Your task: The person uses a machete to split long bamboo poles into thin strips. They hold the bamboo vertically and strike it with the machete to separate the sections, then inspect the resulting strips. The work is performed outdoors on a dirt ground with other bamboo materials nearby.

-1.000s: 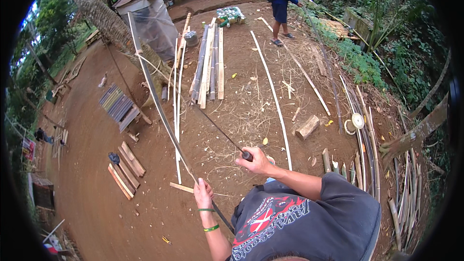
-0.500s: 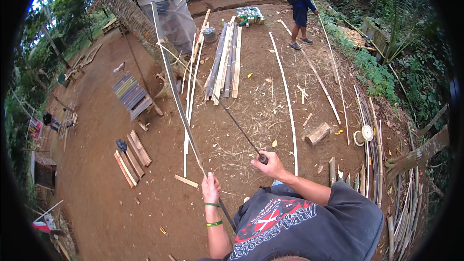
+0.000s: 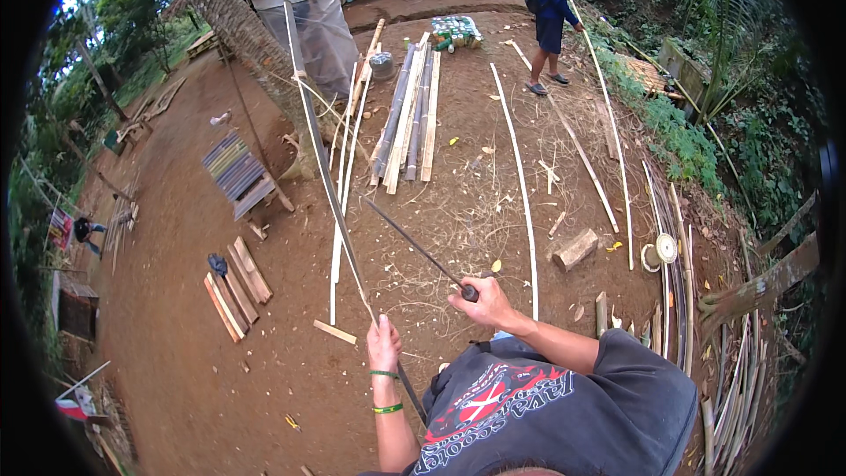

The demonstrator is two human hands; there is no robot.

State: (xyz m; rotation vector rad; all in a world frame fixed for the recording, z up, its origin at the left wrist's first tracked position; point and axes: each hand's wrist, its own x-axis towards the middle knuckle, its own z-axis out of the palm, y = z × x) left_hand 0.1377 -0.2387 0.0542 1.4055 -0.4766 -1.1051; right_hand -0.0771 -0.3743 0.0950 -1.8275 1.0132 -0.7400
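On the bare dirt yard, the person's left hand [image 3: 383,345] was closed around a long bamboo strip [image 3: 319,152], which rose from the grip and ran away up the frame toward the palm trunk [image 3: 231,25]. The right hand [image 3: 485,301] was wrapped shut on the handle of a long dark blade [image 3: 414,247], whose tip pointed up and left, close beside the strip.

Around them lay much else. A pile of bamboo poles and slats [image 3: 410,119] rested side by side on the ground beyond the blade, and a single pale slat [image 3: 520,185] stretched long to the right of the pile. A short wooden block [image 3: 575,249] sat near that slat, with a pale roll of cord or tape [image 3: 659,251] further right. More curved bamboo strips [image 3: 679,282] were gathered along the right edge by the greenery. To the left, short planks [image 3: 233,286] lay together, and a small striped bench [image 3: 236,172] stood near the trunk. A small offcut of wood [image 3: 335,332] lay just left of the left hand.

Behind the pile stood a tall grey container wrapped in sheeting [image 3: 319,22]; its contents could not be seen. A green crate [image 3: 454,31] beside it held what looked like bottles. Another person in blue [image 3: 551,0] stood well apart at the far end.
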